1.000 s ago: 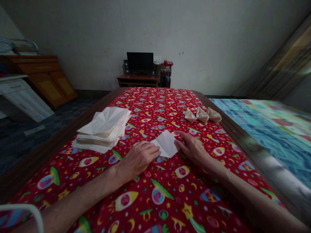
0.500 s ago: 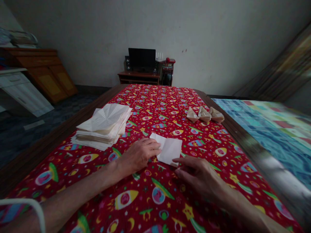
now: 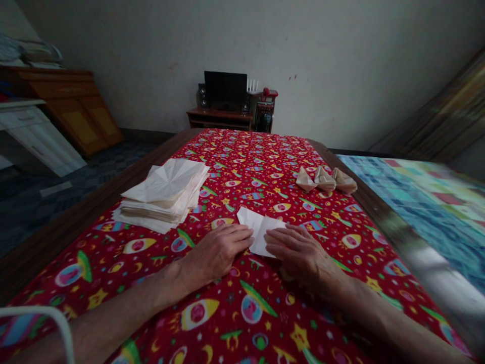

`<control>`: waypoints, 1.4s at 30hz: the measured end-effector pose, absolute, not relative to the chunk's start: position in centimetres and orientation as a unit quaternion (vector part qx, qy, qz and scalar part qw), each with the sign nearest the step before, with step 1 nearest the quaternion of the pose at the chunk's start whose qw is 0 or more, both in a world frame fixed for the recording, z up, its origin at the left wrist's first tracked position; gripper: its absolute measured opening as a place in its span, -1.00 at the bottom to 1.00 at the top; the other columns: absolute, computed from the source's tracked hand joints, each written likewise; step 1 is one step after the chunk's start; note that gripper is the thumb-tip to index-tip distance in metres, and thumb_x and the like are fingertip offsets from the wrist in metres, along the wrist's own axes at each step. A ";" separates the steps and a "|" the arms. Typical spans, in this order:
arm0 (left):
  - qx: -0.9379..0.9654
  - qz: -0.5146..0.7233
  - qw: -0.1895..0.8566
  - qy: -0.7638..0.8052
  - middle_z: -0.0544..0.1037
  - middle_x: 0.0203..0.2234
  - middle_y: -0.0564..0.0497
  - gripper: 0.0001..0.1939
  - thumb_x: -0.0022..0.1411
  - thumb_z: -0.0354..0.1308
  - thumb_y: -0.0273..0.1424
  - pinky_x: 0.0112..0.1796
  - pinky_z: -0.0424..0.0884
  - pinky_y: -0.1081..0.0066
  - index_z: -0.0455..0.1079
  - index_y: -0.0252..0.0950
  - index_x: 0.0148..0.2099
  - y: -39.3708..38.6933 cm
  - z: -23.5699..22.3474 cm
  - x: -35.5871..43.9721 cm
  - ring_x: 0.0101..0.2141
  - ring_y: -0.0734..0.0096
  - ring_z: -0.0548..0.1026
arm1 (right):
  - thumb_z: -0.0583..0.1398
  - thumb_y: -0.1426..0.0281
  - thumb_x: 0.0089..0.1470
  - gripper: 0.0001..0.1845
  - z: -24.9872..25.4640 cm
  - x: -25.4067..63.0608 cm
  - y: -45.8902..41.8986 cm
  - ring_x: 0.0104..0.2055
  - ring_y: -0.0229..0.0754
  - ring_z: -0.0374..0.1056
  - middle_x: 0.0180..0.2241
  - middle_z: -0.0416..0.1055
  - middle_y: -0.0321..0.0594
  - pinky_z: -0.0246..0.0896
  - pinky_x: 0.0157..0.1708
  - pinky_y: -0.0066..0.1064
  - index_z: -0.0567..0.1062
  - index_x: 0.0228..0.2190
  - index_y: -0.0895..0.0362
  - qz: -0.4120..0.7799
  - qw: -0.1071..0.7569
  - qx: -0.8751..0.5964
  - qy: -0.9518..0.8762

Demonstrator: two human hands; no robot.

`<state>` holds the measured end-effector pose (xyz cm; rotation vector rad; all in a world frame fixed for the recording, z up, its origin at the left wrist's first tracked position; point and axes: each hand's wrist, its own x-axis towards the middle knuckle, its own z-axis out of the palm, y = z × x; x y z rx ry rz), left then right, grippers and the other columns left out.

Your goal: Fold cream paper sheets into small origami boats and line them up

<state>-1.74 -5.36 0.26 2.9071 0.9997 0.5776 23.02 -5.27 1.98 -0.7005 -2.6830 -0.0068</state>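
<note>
"Where's the creased white paper (image 3: 259, 240)?"
"On the rocket-print tablecloth (image 3: 261, 169), near the paper stack (image 3: 166, 184)."
"Left hand (image 3: 223, 247)?"
"Fingers touch its left edge; pinching, I can't tell."
"Right hand (image 3: 301, 253)?"
"Flat across its right side, unclenched."

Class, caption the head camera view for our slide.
Left hand and right hand on a creased paper sheet over a rocket-print tablecloth, paper stack and three folded paper shapes nearby.

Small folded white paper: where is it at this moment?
In the head view, the folded paper lies near the centre on the red cloth, left edge at the left hand, right part beneath the right hand.
</note>
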 end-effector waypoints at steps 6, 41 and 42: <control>0.931 0.185 0.010 0.316 0.44 0.03 -0.12 -0.58 0.18 -0.09 -0.64 0.07 0.30 0.22 0.36 -0.39 0.06 -5.7 0.2 -1.8 0.08 0.26 0.35 | 0.06 0.37 0.20 -0.77 1.8 23.1 -3.1 -0.19 -0.19 0.39 -0.23 0.50 -0.14 0.27 -0.19 -0.35 0.52 -0.28 0.12 0.216 0.213 -0.257 -0.918; 0.923 0.217 0.038 0.317 0.43 -0.02 -0.11 -0.61 0.21 -0.08 -0.66 0.08 0.31 0.27 0.31 -0.44 0.07 -6.4 0.3 -1.4 0.02 0.26 0.33 | 0.06 0.30 0.19 -0.73 -0.7 21.1 -0.7 -0.51 -0.32 0.16 -0.54 0.28 -0.29 -0.03 -0.50 -0.50 0.33 -0.51 0.14 0.087 0.235 -0.389 -0.886; 0.922 0.217 0.045 0.317 0.43 -0.01 -0.10 -0.59 0.22 -0.09 -0.66 0.08 0.31 0.27 0.28 -0.43 0.09 -6.4 0.3 -1.4 0.02 0.27 0.32 | 0.06 0.30 0.19 -0.73 -0.7 21.1 -0.7 -0.51 -0.31 0.16 -0.54 0.28 -0.29 -0.03 -0.50 -0.50 0.33 -0.51 0.14 0.088 0.236 -0.389 -0.886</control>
